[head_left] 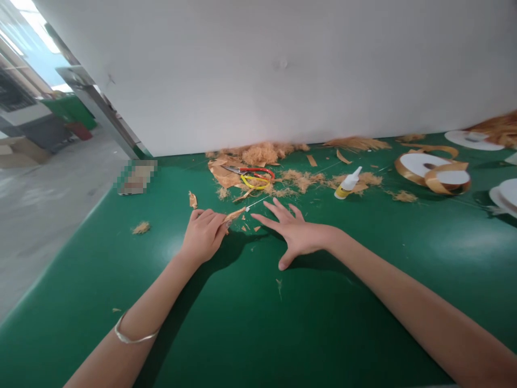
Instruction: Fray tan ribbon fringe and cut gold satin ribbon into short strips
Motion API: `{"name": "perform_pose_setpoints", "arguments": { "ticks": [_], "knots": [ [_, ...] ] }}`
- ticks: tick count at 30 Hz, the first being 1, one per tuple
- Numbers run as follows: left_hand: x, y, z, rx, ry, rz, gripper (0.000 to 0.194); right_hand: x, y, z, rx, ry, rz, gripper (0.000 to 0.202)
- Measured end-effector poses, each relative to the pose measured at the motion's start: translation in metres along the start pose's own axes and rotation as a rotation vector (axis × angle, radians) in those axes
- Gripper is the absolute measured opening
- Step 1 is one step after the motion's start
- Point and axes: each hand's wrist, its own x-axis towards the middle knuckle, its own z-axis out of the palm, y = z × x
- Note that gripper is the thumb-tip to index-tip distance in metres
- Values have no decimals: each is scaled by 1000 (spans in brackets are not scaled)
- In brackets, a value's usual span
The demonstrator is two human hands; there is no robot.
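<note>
My left hand (205, 233) is closed around a strip of tan ribbon (234, 216), whose narrow end points right. A thin pale thread or wire (258, 202) runs from a small white bit at that end toward my right hand (297, 230). My right hand is held with its fingers spread and thumb apart, palm toward the green table. Beyond the hands lie scissors (254, 177) with red and yellow handles, resting by a piece of tan fabric (221, 173). Small tan scraps (257, 229) are scattered between my hands.
A white glue bottle (348, 183) with a yellow label stands behind my right hand. Ribbon spools (416, 164) lie to the right, with white discs (473, 140) nearby. Tan fibre heaps (262, 153) line the white wall (283, 70). A pixelated object (138, 177) lies at the left edge.
</note>
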Motion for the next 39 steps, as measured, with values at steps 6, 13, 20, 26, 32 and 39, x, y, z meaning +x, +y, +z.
{"name": "perform_pose_setpoints", "arguments": {
  "ticks": [6,13,20,26,32,39],
  "knots": [
    [0,0,1,0,-1,-8,25,-2,-37,23,24,-127,-223,126],
    [1,1,1,2,2,0,24,-4,-21,10,-8,-72,-101,129],
    [1,0,1,-10,0,-3,26,-3,-30,16,6,-78,-151,129],
    [1,0,1,-9,6,-6,27,-1,-37,19,-10,-82,-170,128],
    [1,1,1,-12,-1,4,26,-5,-19,8,11,-56,-71,130],
    [0,-1,2,-1,3,16,24,-7,-50,24,4,-169,-236,125]
  ]
}}
